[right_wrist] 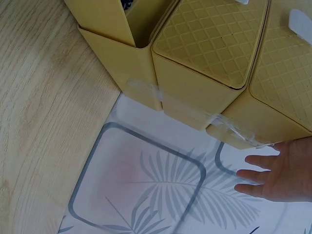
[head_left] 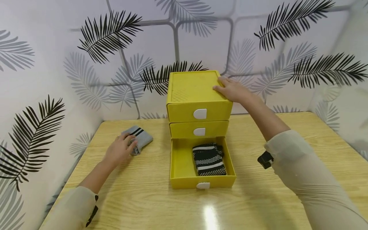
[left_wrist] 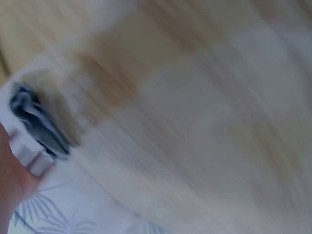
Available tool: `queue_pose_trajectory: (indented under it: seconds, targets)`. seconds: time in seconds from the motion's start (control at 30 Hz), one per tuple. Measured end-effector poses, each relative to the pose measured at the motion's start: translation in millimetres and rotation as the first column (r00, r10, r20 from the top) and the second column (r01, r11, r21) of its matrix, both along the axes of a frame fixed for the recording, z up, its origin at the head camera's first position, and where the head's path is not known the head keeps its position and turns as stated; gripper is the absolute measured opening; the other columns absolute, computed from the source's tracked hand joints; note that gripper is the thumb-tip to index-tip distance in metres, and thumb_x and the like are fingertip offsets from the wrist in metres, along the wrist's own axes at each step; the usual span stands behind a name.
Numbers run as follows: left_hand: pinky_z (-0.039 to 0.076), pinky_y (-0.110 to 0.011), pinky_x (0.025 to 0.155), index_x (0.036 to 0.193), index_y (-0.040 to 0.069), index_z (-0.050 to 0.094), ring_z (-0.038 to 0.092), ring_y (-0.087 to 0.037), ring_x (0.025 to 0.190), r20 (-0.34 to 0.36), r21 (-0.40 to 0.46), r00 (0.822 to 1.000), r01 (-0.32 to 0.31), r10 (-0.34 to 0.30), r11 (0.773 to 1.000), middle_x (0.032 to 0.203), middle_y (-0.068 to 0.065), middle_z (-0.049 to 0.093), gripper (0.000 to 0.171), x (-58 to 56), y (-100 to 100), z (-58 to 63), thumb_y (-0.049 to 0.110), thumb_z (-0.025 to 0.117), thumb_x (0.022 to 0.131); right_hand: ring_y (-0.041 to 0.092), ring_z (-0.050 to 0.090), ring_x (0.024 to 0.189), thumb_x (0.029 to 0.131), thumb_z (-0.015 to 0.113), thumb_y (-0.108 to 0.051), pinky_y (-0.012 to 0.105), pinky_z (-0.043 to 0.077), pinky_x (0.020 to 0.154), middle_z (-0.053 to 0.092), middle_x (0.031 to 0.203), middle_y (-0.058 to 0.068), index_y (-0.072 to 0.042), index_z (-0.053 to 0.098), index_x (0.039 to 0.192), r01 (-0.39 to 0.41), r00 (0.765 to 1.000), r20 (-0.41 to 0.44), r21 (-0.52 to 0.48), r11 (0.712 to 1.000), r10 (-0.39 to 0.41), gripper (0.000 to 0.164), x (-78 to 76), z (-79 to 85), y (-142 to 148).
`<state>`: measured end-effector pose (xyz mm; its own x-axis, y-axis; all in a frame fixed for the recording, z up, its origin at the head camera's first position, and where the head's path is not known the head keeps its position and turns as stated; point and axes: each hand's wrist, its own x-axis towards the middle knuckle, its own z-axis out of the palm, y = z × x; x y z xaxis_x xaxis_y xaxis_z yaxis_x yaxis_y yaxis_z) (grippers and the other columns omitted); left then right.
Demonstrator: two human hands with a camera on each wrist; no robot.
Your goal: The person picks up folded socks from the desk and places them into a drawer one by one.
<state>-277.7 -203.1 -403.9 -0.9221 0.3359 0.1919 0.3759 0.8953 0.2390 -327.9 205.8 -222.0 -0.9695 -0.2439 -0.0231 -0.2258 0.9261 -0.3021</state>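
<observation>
A folded grey sock-like piece [head_left: 143, 139] with two black stripes lies on the left of the table. My left hand [head_left: 119, 149] reaches over its near left side, fingers loosely bent and overlapping it. In the blurred left wrist view, the hand [left_wrist: 13, 178] is beside the grey piece [left_wrist: 40, 126], fingers spread. My right hand [head_left: 233, 90] rests on the top right edge of a yellow three-drawer box [head_left: 195, 88]. Its fingers [right_wrist: 258, 176] look straight in the right wrist view. The bottom drawer [head_left: 182, 163] is pulled out, with a folded black-and-white knit piece [head_left: 210, 161] inside.
White tabs [head_left: 200, 113] mark the drawer fronts; the upper two drawers are closed. Clear tape [right_wrist: 229, 127] runs along the box's side. The wood-grain table [head_left: 138, 198] meets a leaf-patterned wall covering [head_left: 201, 41] behind and at the sides.
</observation>
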Motion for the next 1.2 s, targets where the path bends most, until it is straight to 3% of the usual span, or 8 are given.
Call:
queue_pose_trajectory:
  seconds: [0.1,0.23,0.53,0.73,0.9,1.0,1.13,1.2]
  targets:
    - [0.035,-0.048,0.071,0.121,0.005,0.039,0.034,-0.041,0.099,0.123,0.182,0.968,-0.24,0.22,0.954,0.118,-0.026,0.029,0.049,-2.8,8,6.5,0.038,0.038,0.085,0.032,-0.001,0.119,0.085,0.021,-0.049,0.049,0.002,0.091,0.0,0.135,0.013,-0.012,0.003,0.134,-0.001,1.0,-0.001,-0.001,1.0,0.001,0.064,-0.4,1.4,0]
    - [0.038,-0.043,0.058,0.124,0.003,0.034,0.04,-0.041,0.082,0.247,0.24,0.916,-0.375,0.317,0.895,0.106,-0.033,0.03,0.054,-5.1,17,11.7,0.035,0.046,0.082,0.031,-0.002,0.12,0.085,0.021,-0.05,0.049,0.002,0.091,0.0,0.135,0.012,-0.012,0.004,0.134,-0.004,1.0,-0.003,-0.004,1.0,0.004,0.064,-0.3,2.2,-1]
    - [0.029,-0.05,0.074,0.127,0.003,0.028,0.025,-0.048,0.098,0.362,0.136,0.853,-0.446,0.375,0.884,0.115,-0.034,0.028,0.064,-15.6,21,19.5,0.034,0.054,0.078,0.031,-0.001,0.12,0.085,0.022,-0.049,0.048,0.002,0.092,0.001,0.135,0.012,-0.011,0.005,0.133,-0.013,1.0,-0.012,-0.008,1.0,0.012,0.064,0.5,3.6,-2]
    - [0.033,-0.046,0.077,0.124,0.001,0.032,0.034,-0.042,0.101,0.404,0.12,0.86,-0.388,0.312,0.914,0.118,-0.027,0.034,0.059,-24.7,22,25.8,0.024,0.058,0.076,0.031,-0.001,0.12,0.085,0.022,-0.049,0.047,0.002,0.092,0.002,0.135,0.013,-0.01,0.004,0.133,0.001,1.0,-0.006,-0.016,1.0,-0.001,0.064,1.7,3.7,2]
    - [0.03,-0.045,0.081,0.121,0.0,0.034,0.031,-0.039,0.105,0.463,0.244,0.859,-0.363,0.221,0.899,0.12,-0.027,0.031,0.057,-32.4,15,20.8,0.017,0.06,0.074,0.031,0.002,0.12,0.085,0.024,-0.048,0.046,0.003,0.093,0.005,0.135,0.014,-0.009,0.006,0.133,-0.012,1.0,-0.016,-0.037,0.999,0.011,0.064,-0.4,0.0,3]
    - [0.031,-0.042,0.08,0.121,0.001,0.031,0.031,-0.035,0.105,0.579,0.432,0.812,-0.385,0.076,0.816,0.122,-0.024,0.026,0.055,-35.2,8,16.5,0.012,0.059,0.075,0.03,0.003,0.12,0.086,0.025,-0.047,0.045,0.004,0.093,0.006,0.135,0.013,-0.009,0.006,0.133,-0.022,1.0,-0.013,-0.049,0.999,0.021,0.064,-1.2,-2.2,3]
    - [0.036,-0.032,0.073,0.125,0.003,0.027,0.035,-0.024,0.096,0.7,0.607,0.702,-0.491,-0.128,0.625,0.122,-0.017,0.023,0.056,-34.8,1,14.7,0.004,0.054,0.077,0.03,0.002,0.12,0.086,0.025,-0.046,0.045,0.003,0.093,0.005,0.135,0.012,-0.009,0.005,0.133,-0.024,1.0,-0.008,-0.067,0.997,0.024,0.063,-1.9,-3.0,2]
    - [0.038,-0.027,0.069,0.126,0.003,0.026,0.038,-0.02,0.09,0.712,0.629,0.679,-0.506,-0.177,0.59,0.121,-0.015,0.023,0.056,-34.0,-1,15.4,0.002,0.053,0.078,0.03,0.002,0.12,0.086,0.025,-0.045,0.044,0.003,0.093,0.006,0.135,0.012,-0.009,0.005,0.133,-0.025,1.0,-0.008,-0.073,0.997,0.025,0.063,-2.5,-2.8,2]
